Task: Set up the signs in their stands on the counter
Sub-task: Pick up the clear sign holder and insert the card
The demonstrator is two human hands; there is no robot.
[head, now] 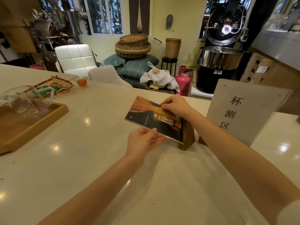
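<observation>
A dark sign [150,118] printed with orange swirls and a bottle hangs tilted over the pale counter [84,159]. My left hand [143,140] pinches its near edge and my right hand [176,105] grips its far edge. The sign's right end meets a brown wooden stand [188,137] resting on the counter. Whether the edge sits in a slot is hidden. To the right a clear acrylic sign [246,109] with black characters stands upright, its foot partly hidden behind my right forearm.
At the left, a wooden tray [32,125] holds a glass pitcher [27,101]. Behind it lie a woven basket [55,86] and a small glass of tea [82,81]. Past the counter's far edge are chairs, stacked baskets, a pink gas cylinder and a roaster.
</observation>
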